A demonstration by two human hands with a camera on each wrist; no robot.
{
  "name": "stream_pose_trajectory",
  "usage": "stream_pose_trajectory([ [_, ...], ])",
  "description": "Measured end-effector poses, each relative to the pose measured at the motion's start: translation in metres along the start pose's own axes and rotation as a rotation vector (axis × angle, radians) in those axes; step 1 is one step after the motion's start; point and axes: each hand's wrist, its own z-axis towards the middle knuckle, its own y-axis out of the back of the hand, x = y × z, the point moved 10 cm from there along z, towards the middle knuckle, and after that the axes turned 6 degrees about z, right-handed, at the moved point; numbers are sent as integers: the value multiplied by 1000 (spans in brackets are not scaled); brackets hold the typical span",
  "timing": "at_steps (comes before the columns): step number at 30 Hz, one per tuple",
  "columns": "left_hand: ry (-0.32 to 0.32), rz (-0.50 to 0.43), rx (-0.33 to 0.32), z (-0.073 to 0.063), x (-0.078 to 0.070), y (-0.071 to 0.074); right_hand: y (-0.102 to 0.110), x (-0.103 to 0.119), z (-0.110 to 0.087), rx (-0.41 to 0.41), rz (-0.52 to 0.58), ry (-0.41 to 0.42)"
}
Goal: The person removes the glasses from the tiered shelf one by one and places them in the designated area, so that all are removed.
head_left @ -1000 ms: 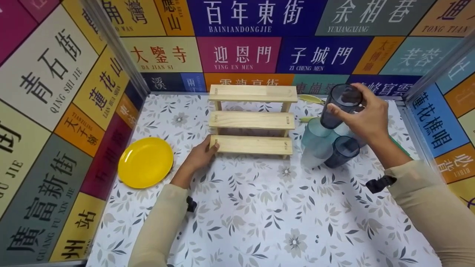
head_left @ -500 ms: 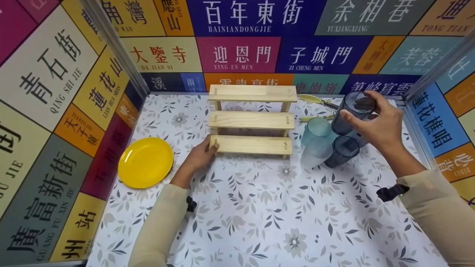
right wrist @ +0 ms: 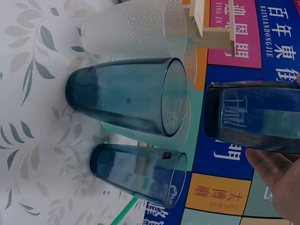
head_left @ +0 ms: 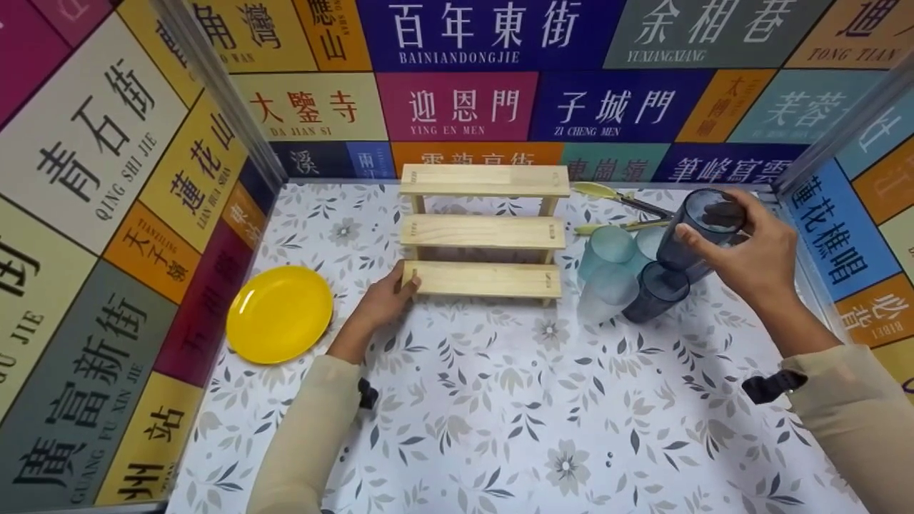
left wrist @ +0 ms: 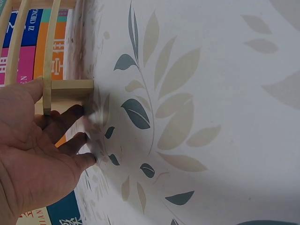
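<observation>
My right hand grips a dark blue drinking glass near its rim, thumb on the near side. In the right wrist view this glass is raised above the tabletop, apart from two blue glasses standing there. Beside them stand a clear textured glass and pale teal glasses, partly hidden behind one another. My left hand pinches the left end of the lowest step of a three-tier wooden rack. The left wrist view shows its thumb on the plank and fingers beneath.
Yellow-tipped tongs lie behind the glasses, right of the rack. A yellow plate is on the left of the floral tablecloth. Panels with printed signs wall the back and sides. A thin green strip shows beyond the glasses.
My right hand has carried the blue glass to the right and toward me, uncovering more of the tongs. The left hand stays on the rack.
</observation>
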Motion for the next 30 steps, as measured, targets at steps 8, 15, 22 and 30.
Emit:
stream_pose_trajectory([
  [8,8,5,-3,-1,1,-1,15,-18,-9,-17,-26,-54],
  [15,-40,15,-7,1,-1,0,27,-34,-15,-34,-47,-94],
  [22,-69,7,5,2,-1,0,34,-48,-22,-23,-62,-150],
  [30,-50,-1,6,1,0,-1,39,-52,-28,-19,-72,-147],
])
